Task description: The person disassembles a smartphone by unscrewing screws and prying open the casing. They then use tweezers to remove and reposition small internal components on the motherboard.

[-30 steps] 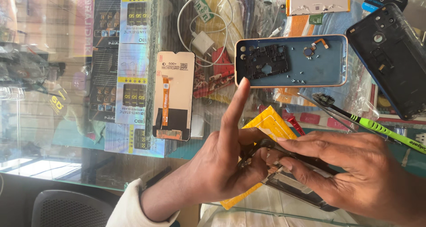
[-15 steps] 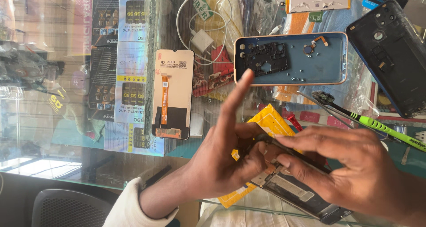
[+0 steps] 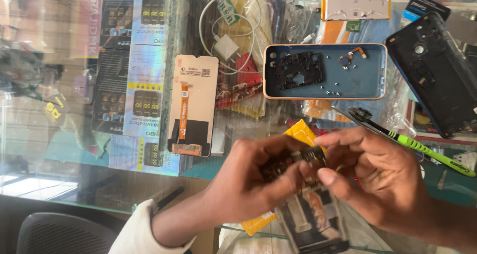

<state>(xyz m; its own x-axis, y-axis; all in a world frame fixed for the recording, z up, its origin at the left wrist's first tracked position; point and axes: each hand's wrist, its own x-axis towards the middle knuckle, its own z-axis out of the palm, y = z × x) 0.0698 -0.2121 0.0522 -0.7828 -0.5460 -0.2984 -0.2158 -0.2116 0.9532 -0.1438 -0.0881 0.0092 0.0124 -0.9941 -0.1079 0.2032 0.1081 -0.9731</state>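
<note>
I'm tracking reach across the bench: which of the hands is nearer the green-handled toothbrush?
The right hand. It sits just below and left of the green-handled toothbrush, its knuckles close under the bristle end. The left hand is farther left, pinching the dark circuit board with the right.

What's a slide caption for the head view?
Both hands, left hand and right hand, grip a small dark circuit board above a glass counter.

Bright daylight, glare w/ reflections on glass counter [image 3: 64, 184] at left; hands slightly motion-blurred, bkgd sharp.
</note>
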